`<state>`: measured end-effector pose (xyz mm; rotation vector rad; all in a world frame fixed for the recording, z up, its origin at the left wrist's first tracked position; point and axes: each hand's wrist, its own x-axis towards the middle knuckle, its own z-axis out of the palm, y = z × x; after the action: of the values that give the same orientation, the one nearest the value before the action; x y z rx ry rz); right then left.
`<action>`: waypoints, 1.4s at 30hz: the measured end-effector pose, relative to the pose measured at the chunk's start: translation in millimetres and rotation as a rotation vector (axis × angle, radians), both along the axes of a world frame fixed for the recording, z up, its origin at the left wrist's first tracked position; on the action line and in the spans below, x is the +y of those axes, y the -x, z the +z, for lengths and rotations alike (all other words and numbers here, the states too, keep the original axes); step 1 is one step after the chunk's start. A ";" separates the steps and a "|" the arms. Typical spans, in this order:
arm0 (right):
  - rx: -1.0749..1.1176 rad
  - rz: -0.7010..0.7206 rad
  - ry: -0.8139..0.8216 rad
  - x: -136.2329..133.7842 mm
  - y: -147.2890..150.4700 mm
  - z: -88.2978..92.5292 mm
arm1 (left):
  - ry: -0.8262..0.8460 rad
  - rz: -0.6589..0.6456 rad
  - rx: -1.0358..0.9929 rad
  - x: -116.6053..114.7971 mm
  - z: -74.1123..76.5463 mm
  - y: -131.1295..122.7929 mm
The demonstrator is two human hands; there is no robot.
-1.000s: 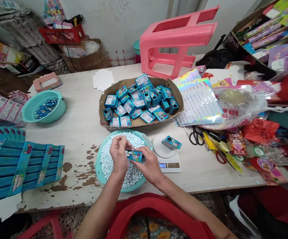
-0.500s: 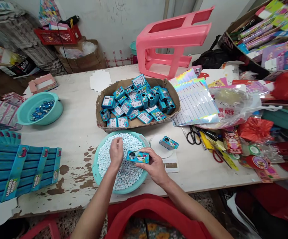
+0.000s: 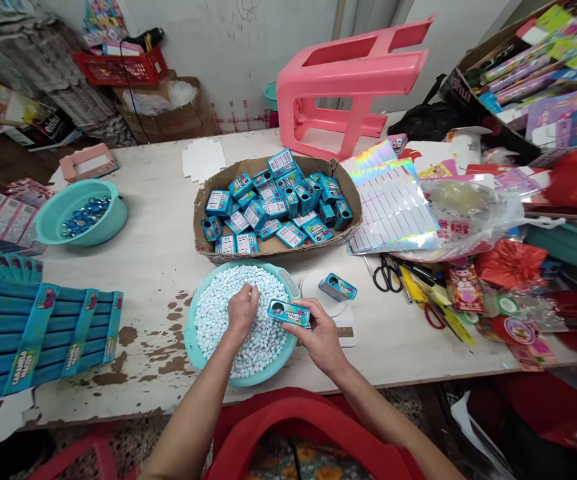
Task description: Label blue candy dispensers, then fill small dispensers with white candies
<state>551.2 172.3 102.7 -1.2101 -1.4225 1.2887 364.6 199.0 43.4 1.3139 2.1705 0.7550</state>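
Observation:
My right hand (image 3: 318, 333) grips a small blue candy box (image 3: 289, 312) held flat over the right rim of a teal basin (image 3: 191, 347) full of small white-blue pellets (image 3: 218, 307). My left hand (image 3: 241, 312) rests knuckles-up on the pellets, fingers curled into them; what they pinch is hidden. A second small blue box (image 3: 337, 287) lies on the white round scale (image 3: 318, 293) just right of the basin.
A cardboard tray (image 3: 203, 247) of several blue boxes sits behind the basin. Teal bowl of blue glass beads (image 3: 82, 215) at left, flat blue cartons (image 3: 38, 333) at front left. Holographic sticker sheets (image 3: 393, 200), scissors (image 3: 382, 273), pink stool (image 3: 348, 87), clutter at right.
My left hand left the box's open end and dropped into the pellets. My right hand turned the box flat and shifted it slightly right.

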 end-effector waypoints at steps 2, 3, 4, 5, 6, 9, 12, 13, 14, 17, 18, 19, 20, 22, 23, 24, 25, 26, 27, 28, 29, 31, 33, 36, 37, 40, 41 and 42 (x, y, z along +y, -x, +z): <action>-0.035 0.020 -0.020 -0.5 2.7 3.4 | -0.065 0.207 -0.419 1.5 13.8 4.9; -0.056 0.029 -0.036 -0.8 5.3 5.0 | -0.082 0.281 -0.660 1.9 24.0 6.6; -0.079 0.037 -0.056 -1.2 8.7 6.6 | -0.093 0.329 -0.892 1.9 35.7 7.7; -0.101 0.045 -0.078 -1.7 12.7 7.9 | -0.108 0.350 -1.093 1.7 48.1 7.7; -0.121 0.055 -0.098 -2.1 17.3 9.0 | -0.129 0.351 -1.243 1.2 60.4 6.7; -0.169 0.086 -0.136 -2.7 31.5 11.3 | -0.256 0.331 -1.361 -1.2 88.6 -2.4; -0.208 0.080 -0.146 -1.9 41.2 13.1 | -0.379 0.311 -1.193 -4.1 99.0 -14.5; -0.216 0.072 -0.149 -1.4 43.0 13.6 | -0.405 0.295 -1.135 -5.0 99.4 -17.7; -0.223 0.065 -0.151 -0.9 44.2 14.2 | -0.426 0.284 -1.088 -5.7 99.0 -20.2; -0.231 0.060 -0.155 1.0 46.0 15.5 | -0.477 0.283 -1.004 -6.1 95.9 -24.1; -0.230 0.066 -0.157 1.6 46.3 15.7 | -0.491 0.294 -0.990 -5.6 94.7 -24.6; -0.230 0.073 -0.160 2.1 46.5 15.7 | -0.498 0.305 -0.981 -4.9 93.7 -24.7; -0.229 0.080 -0.163 2.6 46.6 15.6 | -0.499 0.317 -0.976 -3.9 92.7 -24.6; -0.228 0.087 -0.163 3.1 46.2 15.3 | -0.488 0.338 -0.977 -1.8 91.1 -23.9; -0.229 0.084 -0.162 3.0 45.6 15.3 | -0.479 0.344 -0.978 -0.8 90.5 -23.5; -0.229 0.081 -0.163 2.8 44.8 15.4 | -0.469 0.343 -0.979 -0.1 89.9 -23.3; -0.227 0.078 -0.168 2.4 43.9 15.7 | -0.464 0.340 -0.977 0.4 89.4 -23.5; -0.226 0.079 -0.179 1.9 42.9 16.1 | -0.466 0.336 -0.971 0.6 88.9 -24.1; -0.229 0.083 -0.195 1.5 42.0 16.4 | -0.474 0.330 -0.959 0.5 88.5 -25.3; -0.234 0.090 -0.215 1.3 41.4 16.5 | -0.482 0.321 -0.945 0.3 88.2 -27.1; -0.237 0.097 -0.235 1.4 41.0 16.2 | -0.484 0.308 -0.934 0.1 88.3 -29.1; -0.230 0.093 -0.242 2.6 40.9 14.1 | -0.467 0.279 -0.949 0.1 89.5 -32.6; -0.189 0.070 -0.206 4.6 40.1 10.9 | -0.439 0.272 -1.035 1.6 92.3 -31.8; -0.090 0.056 -0.130 5.2 30.1 7.7 | -0.405 0.324 -1.244 7.3 93.9 -16.5; -0.062 0.053 -0.110 3.8 22.6 7.8 | -0.375 0.350 -1.309 9.6 91.9 -8.3; -0.020 -0.024 -0.051 -6.0 -14.4 10.3 | -0.260 0.467 -1.340 14.4 74.5 16.4; -0.021 -0.077 -0.037 -10.7 -31.1 10.6 | -0.233 0.506 -1.289 14.6 65.7 22.3; -0.030 -0.139 -0.024 -15.7 -49.3 9.7 | -0.219 0.533 -1.224 14.1 56.4 26.4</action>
<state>600.5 156.7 112.3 -1.2937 -1.3460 1.1599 338.2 213.0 99.8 0.1130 1.3693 1.5060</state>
